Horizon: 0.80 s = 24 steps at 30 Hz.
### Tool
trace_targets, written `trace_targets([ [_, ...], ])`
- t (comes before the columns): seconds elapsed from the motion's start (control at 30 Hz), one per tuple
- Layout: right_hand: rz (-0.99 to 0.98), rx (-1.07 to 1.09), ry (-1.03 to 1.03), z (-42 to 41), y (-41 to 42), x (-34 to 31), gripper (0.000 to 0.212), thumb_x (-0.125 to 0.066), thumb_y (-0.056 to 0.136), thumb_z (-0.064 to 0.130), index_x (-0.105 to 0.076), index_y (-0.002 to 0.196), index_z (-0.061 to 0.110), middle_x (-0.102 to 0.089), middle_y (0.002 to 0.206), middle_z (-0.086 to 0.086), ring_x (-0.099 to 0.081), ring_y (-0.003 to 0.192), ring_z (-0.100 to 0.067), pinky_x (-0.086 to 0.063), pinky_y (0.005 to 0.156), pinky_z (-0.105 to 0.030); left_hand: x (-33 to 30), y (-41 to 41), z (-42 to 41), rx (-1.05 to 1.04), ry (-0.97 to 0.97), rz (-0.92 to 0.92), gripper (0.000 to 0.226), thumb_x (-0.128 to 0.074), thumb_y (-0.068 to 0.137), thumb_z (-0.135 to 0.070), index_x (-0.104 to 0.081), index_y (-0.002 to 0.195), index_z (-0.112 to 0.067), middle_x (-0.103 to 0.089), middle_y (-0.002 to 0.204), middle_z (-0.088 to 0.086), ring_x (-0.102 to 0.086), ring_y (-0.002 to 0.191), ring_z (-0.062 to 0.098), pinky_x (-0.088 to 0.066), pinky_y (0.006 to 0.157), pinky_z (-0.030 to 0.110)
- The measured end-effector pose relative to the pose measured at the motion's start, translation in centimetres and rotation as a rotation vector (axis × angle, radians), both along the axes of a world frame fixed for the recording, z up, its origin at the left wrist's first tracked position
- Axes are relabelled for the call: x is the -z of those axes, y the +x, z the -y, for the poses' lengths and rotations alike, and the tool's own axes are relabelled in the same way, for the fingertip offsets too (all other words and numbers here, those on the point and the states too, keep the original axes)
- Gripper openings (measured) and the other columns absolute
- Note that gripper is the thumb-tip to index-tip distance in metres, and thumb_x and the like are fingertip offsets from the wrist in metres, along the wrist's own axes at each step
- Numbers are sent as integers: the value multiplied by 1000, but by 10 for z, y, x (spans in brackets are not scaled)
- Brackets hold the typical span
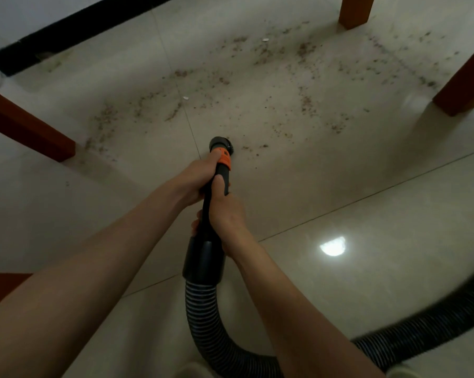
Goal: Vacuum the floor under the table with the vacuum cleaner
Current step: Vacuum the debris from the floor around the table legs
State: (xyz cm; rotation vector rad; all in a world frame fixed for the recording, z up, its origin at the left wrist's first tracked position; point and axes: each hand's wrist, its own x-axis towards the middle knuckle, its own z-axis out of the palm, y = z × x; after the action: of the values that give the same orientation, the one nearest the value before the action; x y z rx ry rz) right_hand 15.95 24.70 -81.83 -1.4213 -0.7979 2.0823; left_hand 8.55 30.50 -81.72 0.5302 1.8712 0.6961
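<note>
— Hands?
— Both grip the black vacuum wand (216, 184): left hand (196, 180) curled round it near the orange collar (224, 159), right hand (226, 214) wrapped just behind.
— Nozzle (220, 143)?
— Down at the floor (339, 173), at the near edge of the crumbs (257, 77), between the table legs (463, 83).

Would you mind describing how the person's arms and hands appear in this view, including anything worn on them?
Both forearms are bare right up to the bottom edge of the picture, with no sleeve showing. The left hand and the right hand wear no gloves, and no watch, ring or bracelet can be seen on either wrist or on the fingers in view.
</note>
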Motion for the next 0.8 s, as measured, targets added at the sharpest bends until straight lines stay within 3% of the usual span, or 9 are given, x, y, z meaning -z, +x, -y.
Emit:
trace_targets([
  [0.13,29,20,14,-10,-5,3,51,-31,101,47,-54,91,3,-56,64,-8,-56,45,-20,-53,55,-33,1,-1,-12,-11,1,3,52,-41,98,-41,-48,119,6,-57,78,13,-56,62,20,-47,42,21],
  [0.27,47,-2,32,-21,-8,6,49,-31,100,46,-53,97,3,-57,64,-7,-54,37,-13,-46,40,-20,2,-3,-21,-14,6,10,49,-40,98,-42,-49,116,2,-58,76,13,-56,60,19,-44,35,17],
  [0.47,-39,-45,-17,-46,-10,8,56,-31,101,47,-56,105,-2,-56,64,-9,-56,43,-19,-50,46,-26,5,-10,-41,-65,23,-46,41,-44,96,-40,-51,106,-1,-58,81,12,-57,64,20,-48,54,29],
  [0.67,-41,-25,30,-62,-15,15,47,-33,101,45,-51,91,3,-54,63,-8,-55,45,-20,-50,48,-26,6,-10,-56,-61,40,-29,36,-42,97,-40,-48,100,-4,-57,78,11,-55,61,17,-45,38,17],
  [0.8,-54,-22,11,-75,-20,19,49,-34,101,46,-52,92,2,-55,64,-9,-56,45,-21,-52,52,-31,11,-16,-69,-97,35,-63,44,-43,97,-43,-51,106,-1,-59,78,11,-58,60,17,-48,43,21],
])
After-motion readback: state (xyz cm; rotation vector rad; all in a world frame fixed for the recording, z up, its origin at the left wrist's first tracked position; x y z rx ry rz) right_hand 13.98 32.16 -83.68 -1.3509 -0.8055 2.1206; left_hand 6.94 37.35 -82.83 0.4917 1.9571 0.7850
